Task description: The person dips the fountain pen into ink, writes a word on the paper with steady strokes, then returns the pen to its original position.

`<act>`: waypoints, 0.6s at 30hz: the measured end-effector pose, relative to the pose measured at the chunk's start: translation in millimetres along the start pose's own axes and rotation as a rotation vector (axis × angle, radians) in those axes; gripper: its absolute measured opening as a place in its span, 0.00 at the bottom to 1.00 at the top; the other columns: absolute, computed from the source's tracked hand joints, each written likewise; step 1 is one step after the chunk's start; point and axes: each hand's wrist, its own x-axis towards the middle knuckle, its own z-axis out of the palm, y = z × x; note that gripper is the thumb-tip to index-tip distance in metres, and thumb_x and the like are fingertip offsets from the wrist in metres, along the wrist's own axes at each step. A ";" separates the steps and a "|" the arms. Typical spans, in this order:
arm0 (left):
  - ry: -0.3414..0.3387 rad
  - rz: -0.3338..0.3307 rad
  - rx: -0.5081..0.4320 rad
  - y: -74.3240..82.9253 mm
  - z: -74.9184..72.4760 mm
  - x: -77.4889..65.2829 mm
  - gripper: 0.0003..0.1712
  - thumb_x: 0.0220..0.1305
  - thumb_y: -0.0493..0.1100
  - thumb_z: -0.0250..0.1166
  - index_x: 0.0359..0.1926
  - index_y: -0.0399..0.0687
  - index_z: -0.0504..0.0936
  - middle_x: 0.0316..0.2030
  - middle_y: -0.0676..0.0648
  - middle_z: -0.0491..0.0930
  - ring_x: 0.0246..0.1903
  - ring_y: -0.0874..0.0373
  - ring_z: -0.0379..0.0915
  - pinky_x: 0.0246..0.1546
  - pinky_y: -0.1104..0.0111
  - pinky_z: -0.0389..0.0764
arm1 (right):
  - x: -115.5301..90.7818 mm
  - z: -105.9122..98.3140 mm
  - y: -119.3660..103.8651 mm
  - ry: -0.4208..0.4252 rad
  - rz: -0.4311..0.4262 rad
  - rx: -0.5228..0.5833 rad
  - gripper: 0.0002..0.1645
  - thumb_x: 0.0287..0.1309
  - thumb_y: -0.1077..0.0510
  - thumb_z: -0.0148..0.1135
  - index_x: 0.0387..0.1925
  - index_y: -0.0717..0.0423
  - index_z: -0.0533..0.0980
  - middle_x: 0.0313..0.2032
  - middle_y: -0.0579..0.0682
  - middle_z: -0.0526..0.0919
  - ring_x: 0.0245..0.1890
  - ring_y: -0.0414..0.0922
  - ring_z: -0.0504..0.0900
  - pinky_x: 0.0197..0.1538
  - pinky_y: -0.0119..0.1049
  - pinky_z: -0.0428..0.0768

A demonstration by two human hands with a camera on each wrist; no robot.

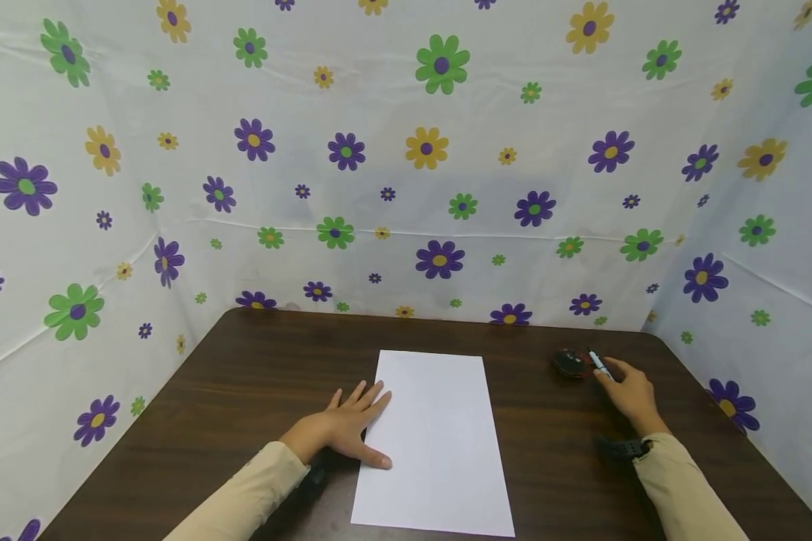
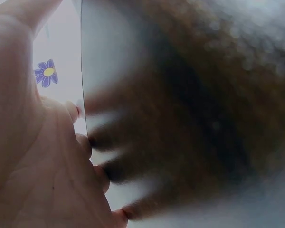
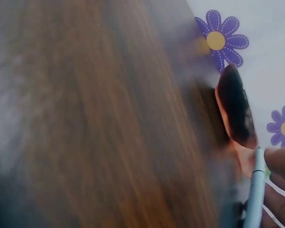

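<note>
A white sheet of paper (image 1: 433, 443) lies upright-wise on the dark wooden table. Across its left edge rests my left hand (image 1: 348, 428), fingers spread and fairly straight, thumb and index fingertip on the sheet. The left wrist view shows that palm (image 2: 42, 166) and its fingertips meeting the glossy surface. Over at the right, my right hand (image 1: 629, 391) holds a white pen (image 1: 601, 365) with a dark tip, pointing away and to the left. A black computer mouse (image 1: 571, 363) with a reddish glow sits just left of the pen; the right wrist view shows the mouse (image 3: 237, 107) beyond the pen tip (image 3: 260, 151).
The brown table (image 1: 257, 391) has rounded back corners. White cloth (image 1: 379, 113) printed with purple, green and yellow flowers hangs behind it and along both sides. A black strap (image 1: 625, 448) circles my right wrist.
</note>
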 end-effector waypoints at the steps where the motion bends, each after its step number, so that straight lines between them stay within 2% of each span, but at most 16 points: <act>1: -0.001 -0.002 0.001 0.1 -0.2 0.0 0.66 0.46 0.75 0.65 0.76 0.54 0.44 0.76 0.47 0.35 0.74 0.43 0.28 0.67 0.38 0.33 | 0.5 0.8 -0.3 0.013 0.014 0.007 0.34 0.68 0.47 0.52 0.64 0.69 0.65 0.60 0.77 0.65 0.56 0.74 0.65 0.51 0.64 0.69; 6: -0.010 -0.008 0.002 0.9 -1.1 0.3 0.66 0.46 0.75 0.65 0.76 0.54 0.44 0.76 0.48 0.34 0.74 0.43 0.27 0.67 0.38 0.32 | 2.0 3.6 -3.6 0.091 0.072 0.031 0.29 0.66 0.51 0.55 0.60 0.69 0.70 0.57 0.74 0.71 0.54 0.72 0.68 0.52 0.62 0.69; 13: -0.020 -0.015 0.003 1.2 -1.7 1.3 0.65 0.46 0.75 0.65 0.76 0.55 0.44 0.76 0.48 0.34 0.74 0.44 0.27 0.67 0.38 0.32 | 6.2 9.4 -5.6 0.194 0.091 0.034 0.23 0.64 0.55 0.58 0.53 0.69 0.75 0.47 0.71 0.79 0.51 0.70 0.71 0.54 0.60 0.66; 18: -0.028 -0.024 0.005 0.8 -1.9 0.4 0.66 0.46 0.75 0.65 0.76 0.55 0.43 0.76 0.48 0.33 0.74 0.44 0.26 0.67 0.38 0.31 | 9.4 13.1 -6.0 0.207 0.125 0.043 0.21 0.64 0.55 0.58 0.52 0.68 0.77 0.48 0.71 0.79 0.52 0.69 0.71 0.55 0.60 0.66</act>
